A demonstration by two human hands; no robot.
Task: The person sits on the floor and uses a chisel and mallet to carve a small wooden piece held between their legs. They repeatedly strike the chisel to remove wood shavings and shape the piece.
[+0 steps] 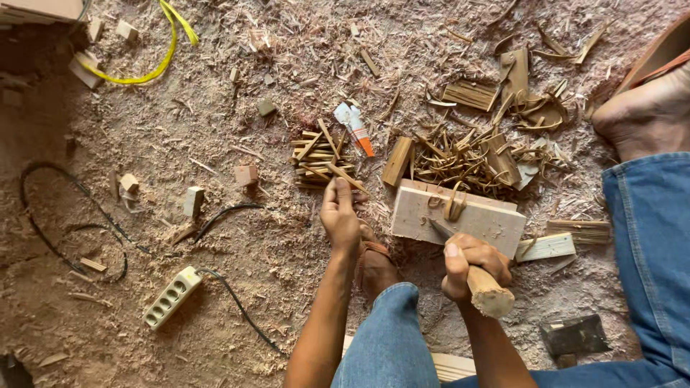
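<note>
Head view: right hand (471, 264) is gripping a wooden-handled knife (480, 282) over a pale wood block (460, 212); left hand (340, 214), fingers loosely extended, is touching a pile of thin sticks (320, 158) on the sawdust-covered floor (215, 108).

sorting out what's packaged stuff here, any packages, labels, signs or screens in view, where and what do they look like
Glue tube: lies on the sawdust above the pile of small wood sticks, beyond the left hand; a slim squeezed tube, white and pale blue with an orange cap end.
No signs or screens show.
The power strip at lower left is plain cream plastic, with no label that can be made out.
</note>
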